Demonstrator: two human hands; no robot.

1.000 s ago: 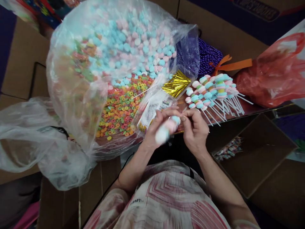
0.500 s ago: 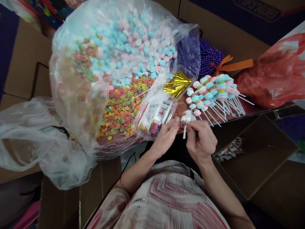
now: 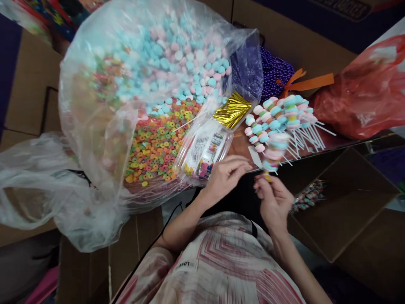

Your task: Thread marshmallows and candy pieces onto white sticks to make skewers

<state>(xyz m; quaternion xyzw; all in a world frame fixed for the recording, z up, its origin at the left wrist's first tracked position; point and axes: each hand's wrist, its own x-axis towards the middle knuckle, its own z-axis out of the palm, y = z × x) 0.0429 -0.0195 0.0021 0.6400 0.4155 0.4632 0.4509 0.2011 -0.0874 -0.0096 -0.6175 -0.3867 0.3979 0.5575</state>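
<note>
The reddish-brown work surface (image 3: 238,147) supports a pile of marshmallow skewers (image 3: 276,116). Left of this pile rests a large clear bag (image 3: 91,118); right of it, a red plastic bag (image 3: 354,105).

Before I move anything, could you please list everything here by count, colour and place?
Clear bag: one, colourless, left to centre
Marshmallows: many, pink, blue and white, bag's upper part
Gummy rings: many, orange, yellow and green, below marshmallows
Metallic strips: one bundle, gold, centre
Clear pack: one, colourless with printed insert, below strips
Beads: many, purple, upper right
Ribbon: one, orange, beside beads
Plastic bag: one, red, right edge
Candy sticks: uncounted pile, mostly pink and blue, right of strips
Open box: one, brown, lower right, indistinct contents
Held stick: one, pink and blue, blurred, at pile's lower edge
Shirt: one, white and red, bottom
Left hand: one, bare, centre
Right hand: one, bare, gripping held stick
</note>
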